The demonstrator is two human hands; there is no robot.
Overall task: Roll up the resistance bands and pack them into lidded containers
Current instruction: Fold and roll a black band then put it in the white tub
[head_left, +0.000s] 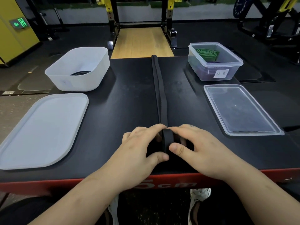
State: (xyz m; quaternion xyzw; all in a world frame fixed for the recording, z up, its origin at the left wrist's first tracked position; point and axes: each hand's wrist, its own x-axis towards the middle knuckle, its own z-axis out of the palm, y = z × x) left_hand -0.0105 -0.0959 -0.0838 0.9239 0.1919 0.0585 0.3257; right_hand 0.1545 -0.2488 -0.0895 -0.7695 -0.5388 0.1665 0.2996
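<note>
Gym floor, black table point(129, 98). Black band point(159, 88) mid-roll: coil pinched between left hand point(141, 146) and right hand point(196, 146). Further rolling forward is judged needed.

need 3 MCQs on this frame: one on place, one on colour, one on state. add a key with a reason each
1. Where is the clear lid relative to the clear container?
A. snapped onto it
B. flat on the table, nearer the person
C. leaning upright against its far side

2. What colour is the coiled band lying uppermost in the clear container?
A. green
B. red
C. orange

3. How far along is the black band at the centre of the table?
A. fully coiled
B. partly coiled, its tail stretched across the table
C. flat, not begun

Key:
1 B: the lid lies flat in front of the open container.
2 A: a green spiral shows through the open top.
3 B: the left hand and right hand grip its coiled end, while the rest runs to the far edge.
</note>
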